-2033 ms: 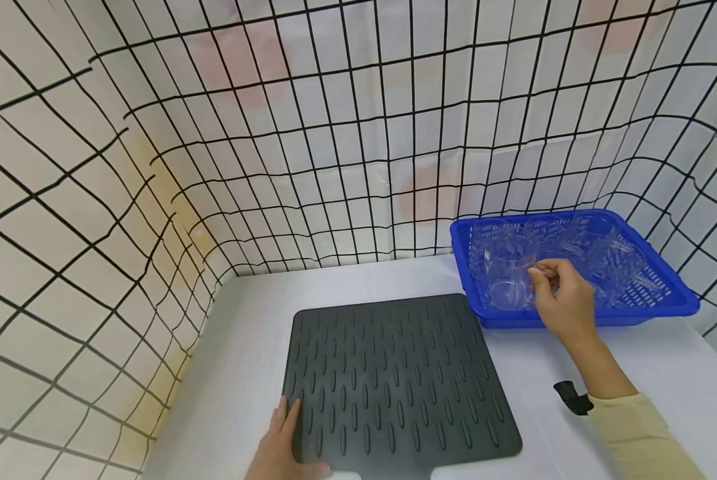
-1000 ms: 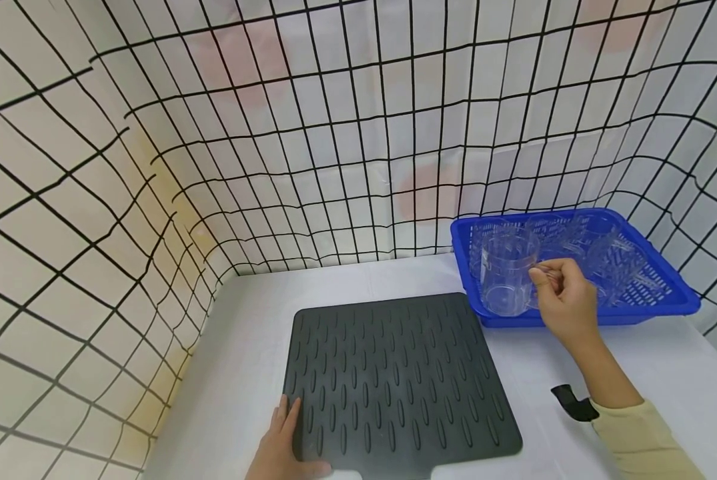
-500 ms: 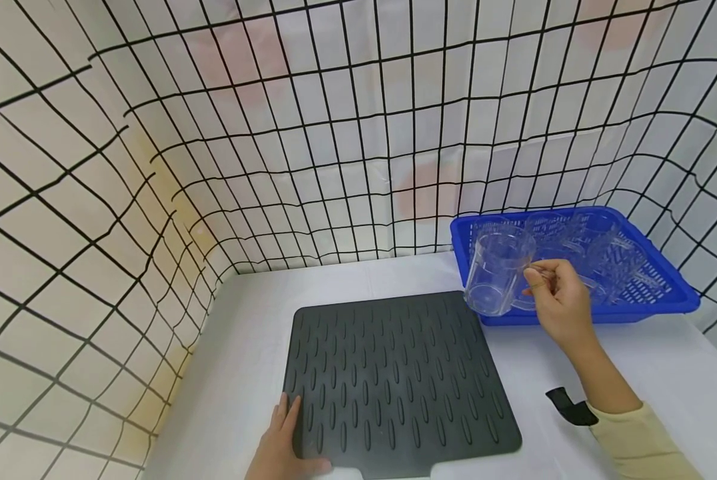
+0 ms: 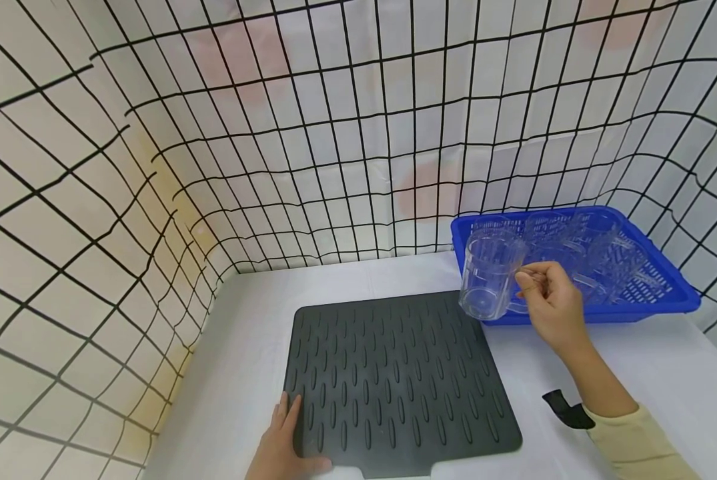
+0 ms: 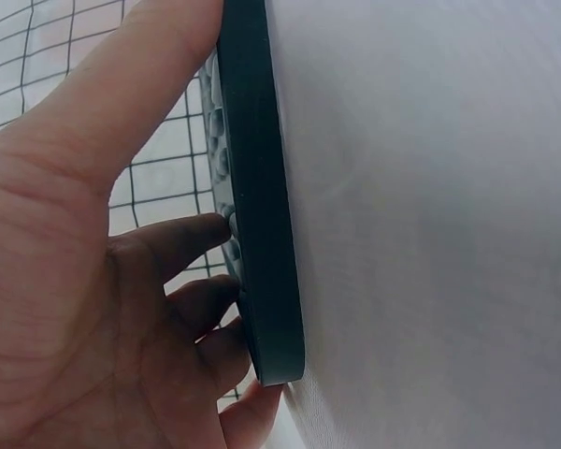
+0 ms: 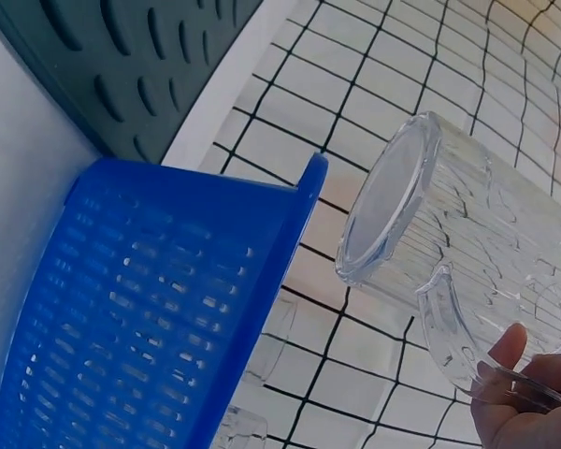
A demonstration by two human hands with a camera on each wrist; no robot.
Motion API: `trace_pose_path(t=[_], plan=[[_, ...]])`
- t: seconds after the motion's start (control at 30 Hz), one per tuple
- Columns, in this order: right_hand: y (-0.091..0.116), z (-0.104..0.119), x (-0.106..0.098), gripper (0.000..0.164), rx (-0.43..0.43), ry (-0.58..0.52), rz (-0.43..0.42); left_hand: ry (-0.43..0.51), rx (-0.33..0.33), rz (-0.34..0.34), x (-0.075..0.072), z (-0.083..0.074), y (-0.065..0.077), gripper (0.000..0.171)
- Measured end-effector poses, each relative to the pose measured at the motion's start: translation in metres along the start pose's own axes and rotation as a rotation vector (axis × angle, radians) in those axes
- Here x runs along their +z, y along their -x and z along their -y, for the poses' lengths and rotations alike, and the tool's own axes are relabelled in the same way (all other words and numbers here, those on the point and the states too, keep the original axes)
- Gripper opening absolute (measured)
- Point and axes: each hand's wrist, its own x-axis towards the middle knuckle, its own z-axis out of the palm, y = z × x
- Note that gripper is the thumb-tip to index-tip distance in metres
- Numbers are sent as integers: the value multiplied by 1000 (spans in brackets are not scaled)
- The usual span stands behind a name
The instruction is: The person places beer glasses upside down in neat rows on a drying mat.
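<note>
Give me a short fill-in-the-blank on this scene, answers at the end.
1. The right hand holds the mug by its ____.
2. The basket is ____ in color.
3. The left hand touches the mat, which in the head view lies to the ____ of the basket.
4. More glassware sits inside the ____.

Missing words: handle; blue; left; basket.

Mat [image 4: 388, 387] left of basket [image 4: 640, 313]
</note>
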Motion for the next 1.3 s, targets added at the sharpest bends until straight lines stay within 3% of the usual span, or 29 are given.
trace_pose_path(t=[0.73, 1.3], plan=[[12, 35, 9, 12, 19, -43, 96, 11, 3, -4, -1, 0, 1, 127], [26, 53, 11, 9, 1, -95, 182, 12, 64, -8, -2, 5, 0, 126]])
